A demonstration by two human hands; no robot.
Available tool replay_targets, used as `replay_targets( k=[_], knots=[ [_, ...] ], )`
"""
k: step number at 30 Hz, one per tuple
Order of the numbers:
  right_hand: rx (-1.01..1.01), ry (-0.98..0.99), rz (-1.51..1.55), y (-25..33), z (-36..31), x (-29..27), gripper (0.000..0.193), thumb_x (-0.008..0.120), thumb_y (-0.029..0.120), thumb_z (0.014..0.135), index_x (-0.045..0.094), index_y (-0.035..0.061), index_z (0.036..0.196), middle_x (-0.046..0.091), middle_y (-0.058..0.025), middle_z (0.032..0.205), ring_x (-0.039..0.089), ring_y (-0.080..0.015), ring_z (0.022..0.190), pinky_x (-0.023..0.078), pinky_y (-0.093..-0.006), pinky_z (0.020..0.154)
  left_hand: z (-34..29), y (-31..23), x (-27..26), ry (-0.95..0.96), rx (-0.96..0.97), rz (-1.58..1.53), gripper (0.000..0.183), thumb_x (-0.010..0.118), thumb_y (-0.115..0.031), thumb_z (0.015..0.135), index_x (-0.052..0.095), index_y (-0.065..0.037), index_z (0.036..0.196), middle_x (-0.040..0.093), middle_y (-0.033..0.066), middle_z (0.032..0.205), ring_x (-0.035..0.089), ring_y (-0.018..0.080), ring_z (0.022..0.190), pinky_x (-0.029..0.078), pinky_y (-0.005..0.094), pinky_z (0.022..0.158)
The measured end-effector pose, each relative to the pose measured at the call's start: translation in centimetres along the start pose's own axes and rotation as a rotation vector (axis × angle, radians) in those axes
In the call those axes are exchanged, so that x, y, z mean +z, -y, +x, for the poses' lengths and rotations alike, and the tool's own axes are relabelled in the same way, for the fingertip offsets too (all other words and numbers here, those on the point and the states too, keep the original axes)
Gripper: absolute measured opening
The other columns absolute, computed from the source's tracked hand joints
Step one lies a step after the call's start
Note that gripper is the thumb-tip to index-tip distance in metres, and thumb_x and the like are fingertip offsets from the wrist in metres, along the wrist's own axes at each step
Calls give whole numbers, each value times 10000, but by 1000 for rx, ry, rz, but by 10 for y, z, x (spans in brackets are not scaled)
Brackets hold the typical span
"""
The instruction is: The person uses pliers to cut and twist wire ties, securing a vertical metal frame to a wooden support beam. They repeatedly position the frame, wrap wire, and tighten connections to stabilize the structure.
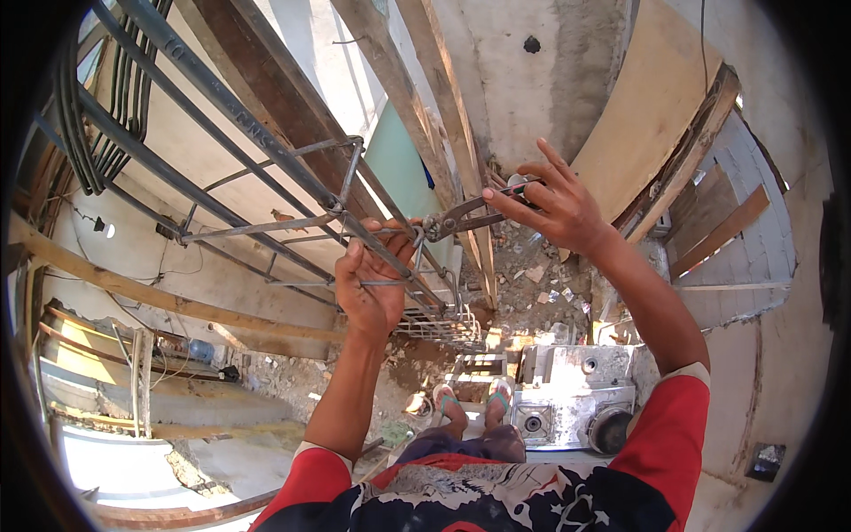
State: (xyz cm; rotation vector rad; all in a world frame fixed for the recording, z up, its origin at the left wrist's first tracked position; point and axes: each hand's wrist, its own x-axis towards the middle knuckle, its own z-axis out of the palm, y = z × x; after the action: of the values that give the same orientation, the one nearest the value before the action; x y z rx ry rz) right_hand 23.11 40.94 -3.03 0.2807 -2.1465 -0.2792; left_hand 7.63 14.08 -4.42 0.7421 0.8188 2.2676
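A long cage of steel reinforcing bars (292, 168), with square stirrups tied across it, slants from the upper left down to the middle. My left hand (370, 288) reaches in among its bars, palm up, fingers curled round a stirrup near the cage's lower part. From the right, my right hand (565, 213) grips the handles of dark pincers (463, 218), with some fingers stretched out. The pincers' jaws meet the bars just right of my left fingertips, at a corner of a stirrup. Whether wire is in the jaws is too small to tell.
Wooden posts (436, 106) lean beyond the cage. Below, my feet in flip-flops stand on a wooden rung or plank, beside a dirty metal stove (576, 399). Rubble (536, 270) covers the ground. A curved plywood sheet (651, 106) stands at the right, coiled black tubing (78, 124) hangs far left.
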Motion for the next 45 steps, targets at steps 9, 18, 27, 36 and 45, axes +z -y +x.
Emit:
replay_targets(
  k=[9, 18, 27, 36, 45],
  knots=[
    [146, -22, -34, 20, -22, 20, 512, 663, 181, 893, 645, 274, 1396, 598, 17, 913, 609, -275, 1229, 352, -605, 1194, -1, -1, 11, -7, -4, 6, 368, 474, -342, 1008, 558, -68, 1239, 655, 181, 1251, 559, 387, 1292, 378, 504, 1155],
    [197, 101, -14, 21, -22, 39, 640, 619, 96, 902, 510, 293, 1501, 518, -7, 1516, 415, -339, 1450, 185, -631, 1255, -2, -3, 12, -29, -19, -19, 374, 465, -334, 1007, 547, -51, 1239, 643, 203, 1261, 556, 392, 1286, 378, 501, 1156],
    [207, 119, 36, 15, -25, 28, 634, 641, 19, 854, 604, 281, 1430, 612, -25, 1332, 437, -343, 1416, 221, -639, 1240, -2, -3, 10, -29, 3, 4, 378, 477, -327, 1007, 545, -36, 1239, 639, 240, 1261, 568, 386, 1270, 390, 475, 1149],
    [283, 209, -82, 23, -42, 22, 721, 640, 32, 884, 492, 353, 1512, 599, -32, 1323, 418, -373, 1420, 266, -702, 1187, -1, -4, 6, -5, 8, 2, 385, 470, -334, 1012, 547, -40, 1247, 652, 212, 1255, 574, 397, 1267, 393, 486, 1144],
    [506, 14, 36, 54, -45, 28, 761, 604, -68, 827, 515, 271, 1503, 601, -88, 1383, 472, -391, 1378, 337, -692, 1122, 1, 2, 4, -42, -15, -24, 484, 502, -410, 945, 589, -42, 1248, 646, 209, 1270, 545, 426, 1287, 353, 550, 1157]
  ],
)
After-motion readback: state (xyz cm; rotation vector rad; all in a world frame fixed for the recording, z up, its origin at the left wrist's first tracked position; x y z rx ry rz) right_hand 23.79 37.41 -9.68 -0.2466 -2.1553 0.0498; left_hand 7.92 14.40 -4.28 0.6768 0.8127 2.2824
